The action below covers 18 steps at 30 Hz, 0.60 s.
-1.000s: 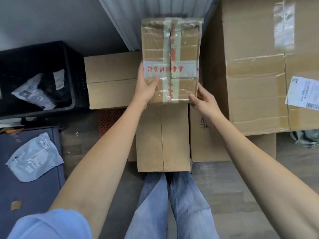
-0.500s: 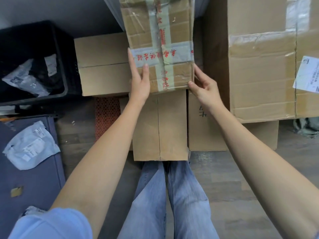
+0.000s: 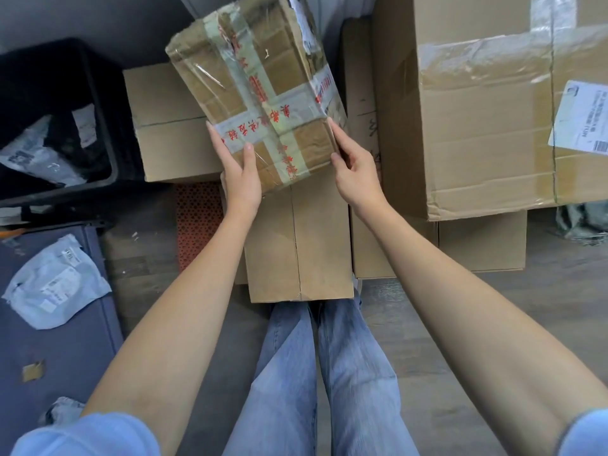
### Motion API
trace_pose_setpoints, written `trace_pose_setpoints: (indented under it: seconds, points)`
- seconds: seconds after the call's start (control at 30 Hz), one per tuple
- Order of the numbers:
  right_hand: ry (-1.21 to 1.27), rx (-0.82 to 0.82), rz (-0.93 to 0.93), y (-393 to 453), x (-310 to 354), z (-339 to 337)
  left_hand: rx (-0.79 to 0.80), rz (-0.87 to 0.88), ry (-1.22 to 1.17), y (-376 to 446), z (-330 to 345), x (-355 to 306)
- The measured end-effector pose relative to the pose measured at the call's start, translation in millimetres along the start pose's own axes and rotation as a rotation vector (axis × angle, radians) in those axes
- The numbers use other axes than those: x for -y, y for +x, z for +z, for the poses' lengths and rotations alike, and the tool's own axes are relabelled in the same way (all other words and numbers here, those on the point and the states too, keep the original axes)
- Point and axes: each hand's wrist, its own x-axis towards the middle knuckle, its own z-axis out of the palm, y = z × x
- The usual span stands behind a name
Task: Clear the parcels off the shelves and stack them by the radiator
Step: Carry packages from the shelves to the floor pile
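The taped parcel (image 3: 260,90) is held tilted above the cardboard boxes (image 3: 297,245) on the floor. Left hand (image 3: 239,172) grips its near-left corner w/ thumb on top; right hand (image 3: 355,174) steadies the right edge, prob. to aim it onto the stack.

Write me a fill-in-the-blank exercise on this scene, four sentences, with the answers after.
1. Both hands hold a parcel crossed with tape printed in ____ characters.
2. The left hand lays its ____ on the parcel's top face.
3. The grey mailer bag lies inside a ____ crate.
4. The person wears blue ____.

Answers: red; thumb; black; jeans
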Motion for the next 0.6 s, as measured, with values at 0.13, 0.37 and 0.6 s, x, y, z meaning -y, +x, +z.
trace_pose_setpoints:
  seconds: [0.13,0.37,0.6]
  points:
    - [0.06,-0.005,0.046,-15,-15,2,-0.008,0.043,0.067,-13,-4,2]
    - [0.013,-0.013,0.11,-10,-29,8,0.062,0.082,0.173,0,-4,3]
    - [-0.115,-0.113,0.141,10,-30,0,0.263,-0.022,0.245,34,23,-24]
